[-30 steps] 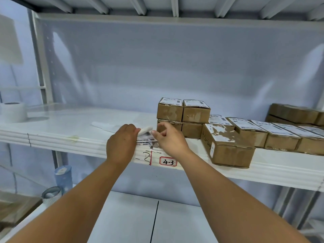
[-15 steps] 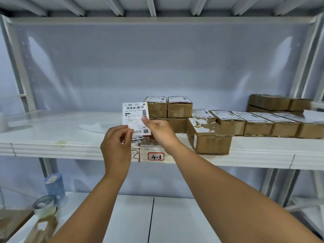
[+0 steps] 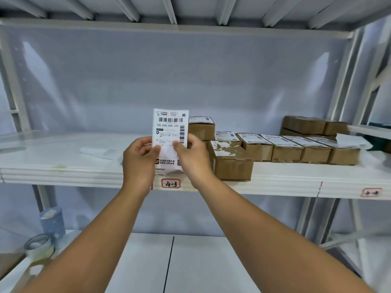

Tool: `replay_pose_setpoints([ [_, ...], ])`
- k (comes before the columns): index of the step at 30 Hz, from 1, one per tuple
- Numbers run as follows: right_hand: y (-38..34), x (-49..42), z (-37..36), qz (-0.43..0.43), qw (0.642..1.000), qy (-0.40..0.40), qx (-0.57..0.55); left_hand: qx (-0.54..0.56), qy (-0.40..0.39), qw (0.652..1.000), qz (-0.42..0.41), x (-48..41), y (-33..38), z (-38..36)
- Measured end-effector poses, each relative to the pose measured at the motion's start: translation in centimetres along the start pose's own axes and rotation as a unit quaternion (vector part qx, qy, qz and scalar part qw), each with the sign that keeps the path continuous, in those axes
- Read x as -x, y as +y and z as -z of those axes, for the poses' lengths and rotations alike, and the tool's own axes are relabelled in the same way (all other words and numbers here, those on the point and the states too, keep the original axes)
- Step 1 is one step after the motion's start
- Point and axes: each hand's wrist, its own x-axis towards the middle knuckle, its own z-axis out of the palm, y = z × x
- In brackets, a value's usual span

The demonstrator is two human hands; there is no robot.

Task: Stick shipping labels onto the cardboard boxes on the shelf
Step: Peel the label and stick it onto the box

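Observation:
A white shipping label [image 3: 170, 129] with barcodes stands upright in front of me, above the shelf edge. My left hand [image 3: 139, 159] pinches its lower left side and my right hand [image 3: 190, 157] pinches its lower right side. Just right of my right hand sits a brown cardboard box [image 3: 232, 163] with a torn, unlabelled top. Behind it a row of labelled boxes [image 3: 296, 148] runs to the right. A stacked labelled box [image 3: 201, 127] shows behind the label. More label sheets lie on the shelf under my hands, mostly hidden.
The white shelf [image 3: 63, 174] carries a tag reading 4-3 [image 3: 170, 183] on its front edge. Unlabelled brown boxes [image 3: 313, 125] stand at the back right. Peeled backing paper [image 3: 95, 152] lies left of my hands. Tape rolls [image 3: 40, 246] and a blue canister [image 3: 53, 222] sit at lower left.
Both hands lifted one label off the stack on the shelf and raised it upright. My view shifted to the right.

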Motion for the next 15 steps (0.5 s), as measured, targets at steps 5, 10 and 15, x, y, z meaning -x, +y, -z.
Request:
replay_pose_setpoints([
  [5, -3.1, -0.9, 3.3, 0.031, 0.997, 0.066, 0.009, 0.039, -0.048, 0.998, 0.031, 1.3, 2.4, -1.7],
  [10, -4.3, -1.0, 6.3, 0.046, 0.996, 0.043, 0.066, 0.144, -0.079, 0.985, 0.046, 1.4, 5.4, -3.5],
  [15, -4.8, -0.7, 8.9, 0.050, 0.992, 0.074, 0.092, 0.081, -0.119, 0.989, 0.040, 1.2, 6.5, -5.1],
])
